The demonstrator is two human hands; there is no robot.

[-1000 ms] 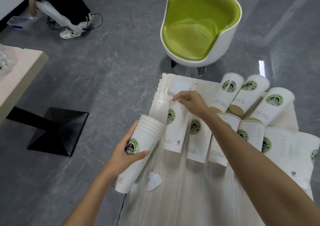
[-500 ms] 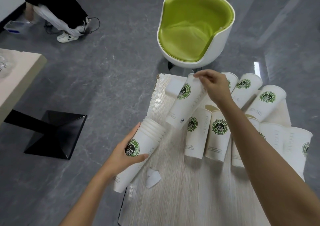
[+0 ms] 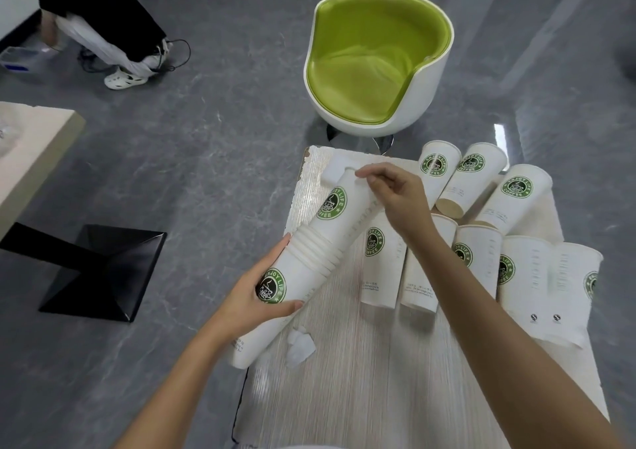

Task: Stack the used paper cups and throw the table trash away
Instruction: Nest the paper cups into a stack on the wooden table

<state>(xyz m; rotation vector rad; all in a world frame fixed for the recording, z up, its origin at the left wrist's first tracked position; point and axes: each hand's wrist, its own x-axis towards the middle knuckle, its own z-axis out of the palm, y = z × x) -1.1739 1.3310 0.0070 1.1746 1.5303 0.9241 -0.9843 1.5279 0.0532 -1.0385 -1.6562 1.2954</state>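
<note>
Cup stack point(image 3: 292, 283) clasped in left hand point(image 3: 241, 302) grip; right hand point(image 3: 395, 197) grip pinches rim of top cup point(image 3: 339, 214), nested in it.

Scene lit evenly and brightly from overhead, soft shadows cast under the chair point(image 3: 378, 70), a white glare patch reflected on the glossy floor point(image 3: 499, 137), bench point(image 3: 344, 397) grain smeared by motion blur, straight lines bowed at the wide-angle edges.

The cup point(image 3: 335, 207) under the right fingers point(image 3: 378, 173) hides its bottom inside the stack point(image 3: 303, 269). Right of those fingers, two cups point(image 3: 530, 276) look blurry and smeared.
</note>
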